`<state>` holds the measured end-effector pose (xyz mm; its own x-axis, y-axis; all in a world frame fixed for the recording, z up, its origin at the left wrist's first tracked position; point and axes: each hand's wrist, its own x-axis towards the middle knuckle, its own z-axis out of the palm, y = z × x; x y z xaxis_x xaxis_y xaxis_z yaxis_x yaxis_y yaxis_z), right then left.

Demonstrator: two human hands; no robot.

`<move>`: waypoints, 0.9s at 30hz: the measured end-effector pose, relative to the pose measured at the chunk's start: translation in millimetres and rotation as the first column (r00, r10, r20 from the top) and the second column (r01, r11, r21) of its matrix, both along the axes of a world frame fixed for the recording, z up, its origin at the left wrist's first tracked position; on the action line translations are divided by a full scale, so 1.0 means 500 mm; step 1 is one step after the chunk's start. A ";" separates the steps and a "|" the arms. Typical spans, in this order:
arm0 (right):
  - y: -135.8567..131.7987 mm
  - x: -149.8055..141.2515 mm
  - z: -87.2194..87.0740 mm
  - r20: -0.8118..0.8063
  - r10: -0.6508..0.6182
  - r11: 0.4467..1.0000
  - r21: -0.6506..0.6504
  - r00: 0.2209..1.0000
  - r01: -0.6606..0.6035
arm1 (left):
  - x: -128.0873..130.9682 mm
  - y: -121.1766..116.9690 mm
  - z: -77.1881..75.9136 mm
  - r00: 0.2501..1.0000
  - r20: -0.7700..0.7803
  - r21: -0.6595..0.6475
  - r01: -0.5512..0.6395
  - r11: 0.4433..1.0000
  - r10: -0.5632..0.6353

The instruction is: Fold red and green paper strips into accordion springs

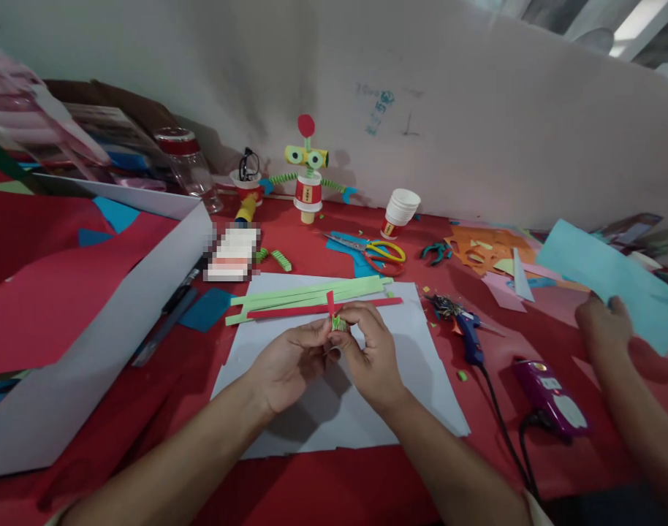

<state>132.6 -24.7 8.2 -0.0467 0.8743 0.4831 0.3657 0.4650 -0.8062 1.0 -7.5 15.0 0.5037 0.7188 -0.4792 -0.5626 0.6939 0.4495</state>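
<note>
Both my hands meet over a white sheet (pixel 416 387) on the red table. My left hand (pixel 290 361) and my right hand (pixel 367 351) pinch a small folded paper spring (pixel 338 321) of red and green strips, with a red strip end sticking up from it. Just beyond my fingers lie several long green paper strips (pixel 290 296) and one red strip (pixel 367 303). Both hands are closed on the folded piece.
A paper-cup robot figure (pixel 308 179) stands by the wall, next to stacked cups (pixel 400 212). Scissors (pixel 381 252), a blue glue gun (pixel 468 332) with its cord, and a purple device (pixel 550 394) lie to the right. Another person's hand (pixel 602 325) holds light blue paper (pixel 602 274). A white box lid (pixel 104 321) lies at left.
</note>
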 end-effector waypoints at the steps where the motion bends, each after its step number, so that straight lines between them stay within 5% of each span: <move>1: 0.001 -0.002 -0.002 -0.014 0.005 1.000 -0.008 1.000 -0.005 | 0.001 0.000 0.000 1.000 -0.005 0.011 -0.023 1.000 0.023; 9: 0.008 -0.001 -0.015 -0.029 -0.018 0.999 -0.052 0.999 0.017 | 0.004 -0.001 -0.005 0.985 -0.061 0.117 -0.155 0.981 0.163; 19: 0.005 -0.002 -0.003 -0.079 -0.030 0.996 -0.084 0.996 0.024 | -0.004 0.005 0.001 0.968 -0.166 0.251 -0.141 0.958 0.186; 27: 0.011 -0.002 -0.004 -0.064 -0.048 0.989 -0.145 0.997 0.038 | -0.005 0.009 0.000 0.964 -0.174 0.215 -0.161 0.963 0.201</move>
<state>131.6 -19.2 6.4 0.0207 0.9353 0.3533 0.3256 0.3278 -0.8869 -1.3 -2.9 15.1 0.2682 0.8794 -0.3934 -0.5594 0.4747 0.6795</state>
